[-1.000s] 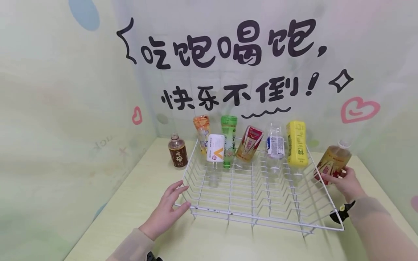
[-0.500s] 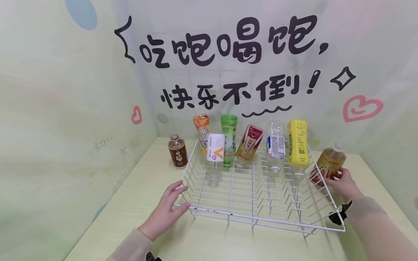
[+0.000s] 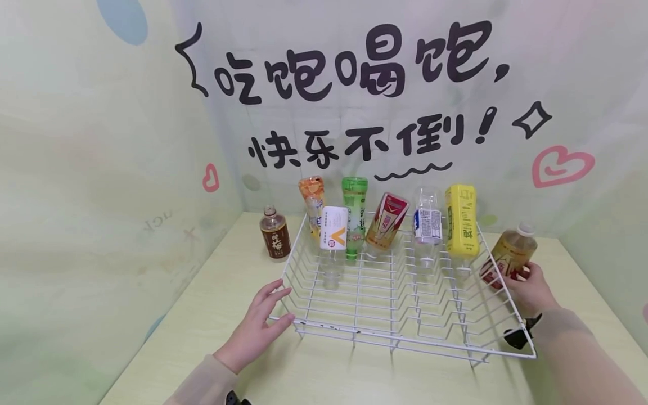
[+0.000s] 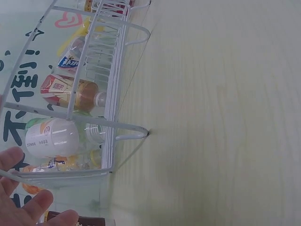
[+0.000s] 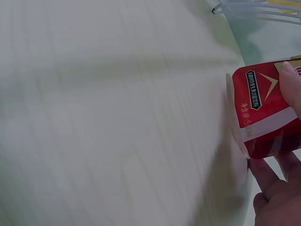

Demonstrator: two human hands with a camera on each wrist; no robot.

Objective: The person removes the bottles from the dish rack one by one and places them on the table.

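My right hand (image 3: 531, 289) grips the lower part of an amber drink bottle (image 3: 513, 250) with a red and gold label, right of the white wire dish rack (image 3: 357, 332). The bottle leans with its neck up and to the right. In the right wrist view, the thumb lies across the red label (image 5: 258, 99), with fingers at the base. My left hand (image 3: 253, 334) rests at the rack's left front corner, fingers extended and spread. In the left wrist view, these fingers (image 4: 40, 202) lie right by the white wire rim, holding no bottle.
Several bottles lean neck down in the rack's rear half: orange (image 3: 313, 202), white-labelled (image 3: 334, 228), green (image 3: 356, 208), red-labelled (image 3: 387, 222), clear (image 3: 427, 225) and yellow (image 3: 462, 219). A brown-labelled bottle (image 3: 275, 236) stands upright left of the rack. A printed wall (image 3: 324, 34) rises behind.
Over the first half second, my right hand brought the amber bottle slightly left, toward the rack's right side, and then held it nearly still. My left hand has stayed at the rack corner.
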